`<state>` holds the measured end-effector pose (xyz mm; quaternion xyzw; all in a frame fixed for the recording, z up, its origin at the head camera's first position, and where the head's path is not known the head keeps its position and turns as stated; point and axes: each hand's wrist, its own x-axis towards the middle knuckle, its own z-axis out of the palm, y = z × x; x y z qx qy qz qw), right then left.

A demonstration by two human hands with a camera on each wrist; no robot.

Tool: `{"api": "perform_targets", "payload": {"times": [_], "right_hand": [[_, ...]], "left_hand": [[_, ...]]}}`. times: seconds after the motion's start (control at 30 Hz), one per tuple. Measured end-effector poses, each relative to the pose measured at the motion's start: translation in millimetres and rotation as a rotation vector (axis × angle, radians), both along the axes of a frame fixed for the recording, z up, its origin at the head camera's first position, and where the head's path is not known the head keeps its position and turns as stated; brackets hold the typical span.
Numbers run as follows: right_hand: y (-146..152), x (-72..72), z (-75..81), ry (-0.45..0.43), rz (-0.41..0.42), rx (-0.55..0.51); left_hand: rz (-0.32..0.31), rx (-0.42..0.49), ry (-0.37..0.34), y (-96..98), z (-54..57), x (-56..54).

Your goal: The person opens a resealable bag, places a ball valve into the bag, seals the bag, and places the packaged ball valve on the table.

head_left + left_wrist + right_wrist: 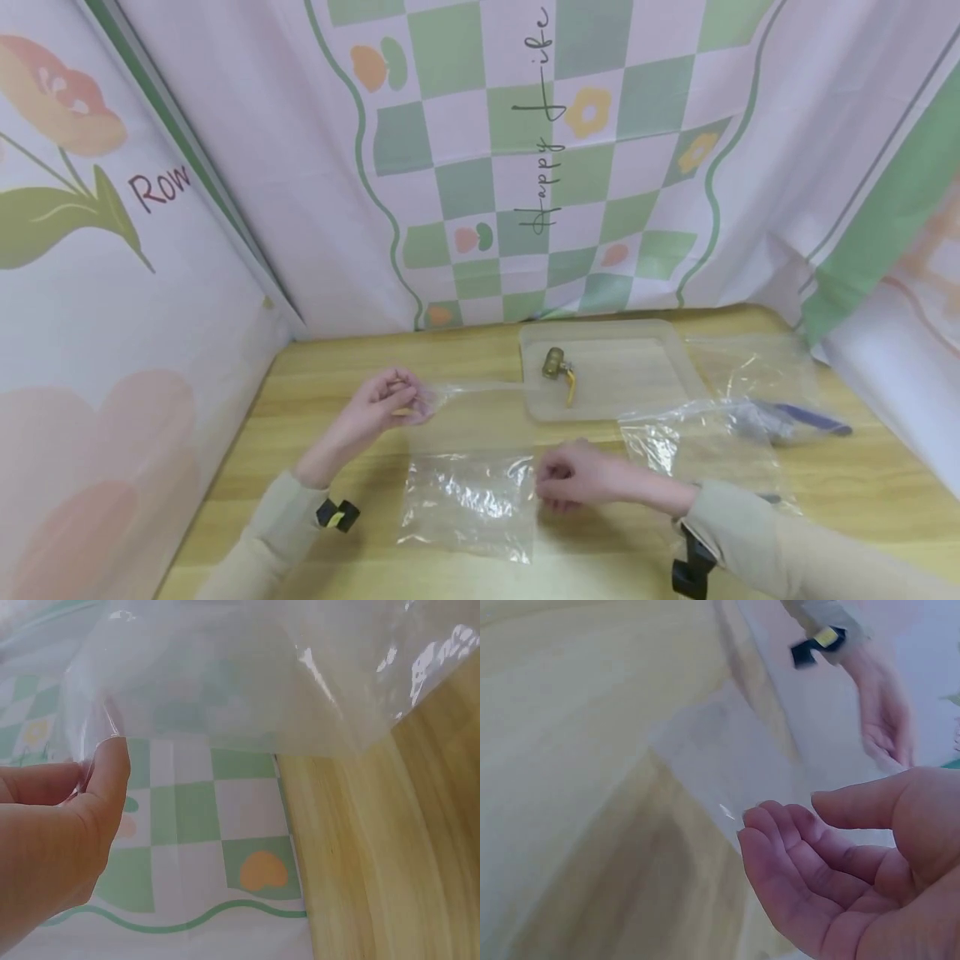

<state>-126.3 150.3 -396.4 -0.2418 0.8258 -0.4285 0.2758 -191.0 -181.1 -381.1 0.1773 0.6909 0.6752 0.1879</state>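
A clear plastic bag [468, 500] hangs from my left hand [384, 402], which pinches it at its upper left corner. In the left wrist view, thumb and fingers of the left hand [60, 836] meet on the film, and the bag [217, 682] spreads above and to the right. Close by the bag's right edge is my right hand [581, 475]. Its fingers are loosely curled in the right wrist view, the thumb [862, 806] apart from them, with nothing between.
Behind the hands, a translucent tray [630, 375] carries a brass ball valve [553, 363] with a yellow lever. To the right lie more clear bags [697, 442], one around something with a blue-purple handle [813, 418]. Printed curtains [450, 192] border the wooden table [360, 533].
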Motion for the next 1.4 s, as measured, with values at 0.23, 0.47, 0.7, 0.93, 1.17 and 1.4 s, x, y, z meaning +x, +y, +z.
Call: {"api": "perform_targets", "payload": {"times": [0.23,0.47,0.7,0.93,1.17,1.4], "right_hand": [[17.3,-15.2,18.5,0.090,-0.052,-0.020],[27.1,-29.5,28.4,0.151,-0.101,-0.049],[27.6,-35.0,36.7,0.278,-0.131,-0.047],[21.3,-33.3,44.1,0.394,-0.163,-0.027],[20.7,-32.9,45.6,0.447,-0.134,-0.062],[25.5,-32.1,53.9,0.404,-0.093,-0.110]], "left_hand": [[-0.012,0.017,-0.039,2.4,-1.6,8.9],[-0.025,0.015,-0.021,5.1,-0.7,12.7],[-0.034,0.016,-0.020,8.5,2.1,16.1],[-0.050,0.011,-0.010,10.0,3.4,17.5],[-0.052,-0.018,-0.005,13.5,7.7,21.6],[-0.038,-0.041,0.005,18.8,16.7,26.2]]}}
